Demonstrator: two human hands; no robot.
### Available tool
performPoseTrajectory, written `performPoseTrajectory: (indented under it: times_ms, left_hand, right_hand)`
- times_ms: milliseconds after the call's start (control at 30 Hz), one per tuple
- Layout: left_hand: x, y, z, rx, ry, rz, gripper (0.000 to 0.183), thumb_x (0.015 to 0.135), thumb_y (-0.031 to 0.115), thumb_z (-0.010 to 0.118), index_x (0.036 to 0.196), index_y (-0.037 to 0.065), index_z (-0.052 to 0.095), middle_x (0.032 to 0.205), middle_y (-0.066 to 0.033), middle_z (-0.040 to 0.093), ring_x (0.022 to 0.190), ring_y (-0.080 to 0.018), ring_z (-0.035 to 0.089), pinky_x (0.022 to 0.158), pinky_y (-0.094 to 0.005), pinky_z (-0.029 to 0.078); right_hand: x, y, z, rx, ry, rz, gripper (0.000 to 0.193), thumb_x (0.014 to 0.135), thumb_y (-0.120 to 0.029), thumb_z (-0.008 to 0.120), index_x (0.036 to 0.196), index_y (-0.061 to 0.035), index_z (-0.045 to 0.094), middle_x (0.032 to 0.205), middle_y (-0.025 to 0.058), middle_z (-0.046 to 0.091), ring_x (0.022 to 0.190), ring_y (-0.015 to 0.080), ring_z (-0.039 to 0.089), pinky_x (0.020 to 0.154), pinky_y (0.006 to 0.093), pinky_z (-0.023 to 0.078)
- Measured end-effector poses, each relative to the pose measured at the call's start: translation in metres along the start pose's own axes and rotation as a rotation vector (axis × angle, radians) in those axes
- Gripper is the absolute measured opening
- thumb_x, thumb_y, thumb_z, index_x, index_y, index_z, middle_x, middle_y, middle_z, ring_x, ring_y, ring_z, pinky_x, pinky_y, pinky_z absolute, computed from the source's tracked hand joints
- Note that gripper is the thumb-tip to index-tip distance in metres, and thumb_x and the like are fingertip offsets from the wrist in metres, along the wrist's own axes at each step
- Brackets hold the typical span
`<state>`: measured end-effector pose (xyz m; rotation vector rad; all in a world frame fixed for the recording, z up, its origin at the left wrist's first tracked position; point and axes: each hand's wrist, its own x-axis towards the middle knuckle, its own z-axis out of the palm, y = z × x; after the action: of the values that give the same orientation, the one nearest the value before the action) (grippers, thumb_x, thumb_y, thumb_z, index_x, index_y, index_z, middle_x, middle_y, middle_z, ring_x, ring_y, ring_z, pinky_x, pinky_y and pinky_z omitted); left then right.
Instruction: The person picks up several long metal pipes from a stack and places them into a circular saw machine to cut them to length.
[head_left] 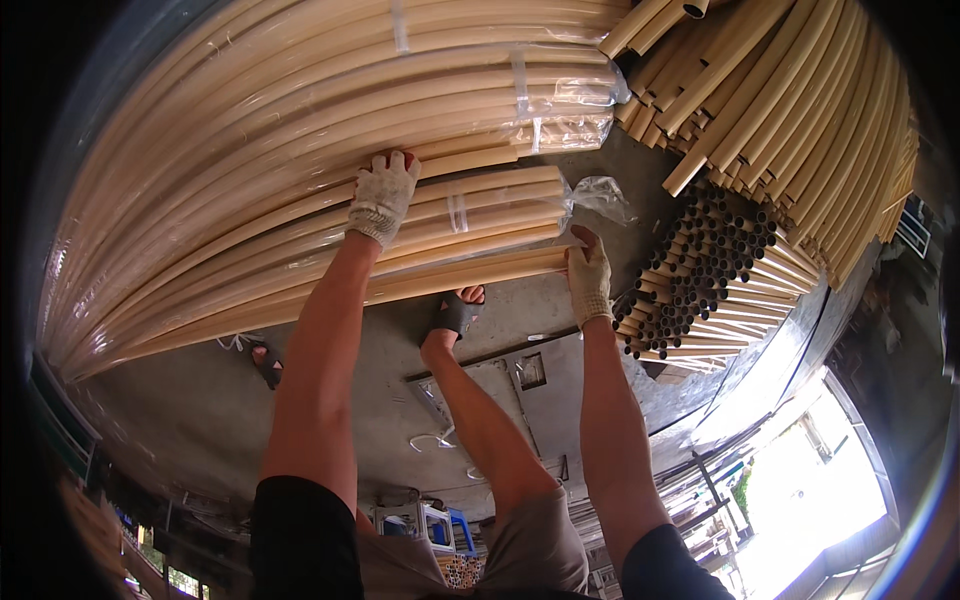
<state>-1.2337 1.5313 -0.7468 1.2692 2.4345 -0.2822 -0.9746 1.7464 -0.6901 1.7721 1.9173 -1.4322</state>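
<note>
My left hand [386,194], in a whitish knit work glove with fingertips bare, curls its fingers over a loose tan tube [468,161] lying between plastic-wrapped bundles. My right hand [588,275], gloved the same way, closes around the right end of another tan tube [490,267] along the near side of the pile. Between the two hands lies a smaller wrapped bundle [510,200] of tan tubes, its clear plastic [602,197] bunched loosely at the right end. The undersides of both grips are hidden.
Larger wrapped tube bundles [300,110] fill the upper left. Unwrapped tubes [790,110] are stacked at upper right, above a stack with dark open ends [700,270]. My feet stand on the grey floor [400,350]; a flat metal panel [500,385] lies nearby.
</note>
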Motion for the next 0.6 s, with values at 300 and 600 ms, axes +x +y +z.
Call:
performPoseTrajectory:
  times_ms: [300, 600]
  left_hand:
    - [-0.098, 0.026, -0.112, -0.805, -0.106, -0.039, 0.018, 0.077, 0.008, 0.062, 0.092, 0.003, 0.071, 0.093, -0.0159, 0.069, 0.083, -0.0332, 0.069, 0.078, -0.0443, 0.056]
    - [-0.229, 0.047, -0.337, -0.550, -0.450, 0.052, 0.070, 0.071, 0.036, 0.084, 0.126, 0.005, 0.054, 0.089, -0.0129, 0.069, 0.079, -0.0288, 0.072, 0.070, -0.0414, 0.058]
  right_hand:
    - [-0.065, -0.057, -0.045, 0.271, -0.068, 0.011, 0.029, 0.097, -0.009, 0.054, 0.123, -0.0001, 0.063, 0.110, 0.0063, 0.066, 0.094, 0.0119, 0.062, 0.077, 0.0240, 0.052]
    - [-0.256, -0.166, -0.175, 0.373, -0.227, -0.158, 0.051, 0.099, -0.042, 0.060, 0.126, 0.0014, 0.060, 0.115, 0.0100, 0.062, 0.102, 0.0177, 0.062, 0.086, 0.0314, 0.053]
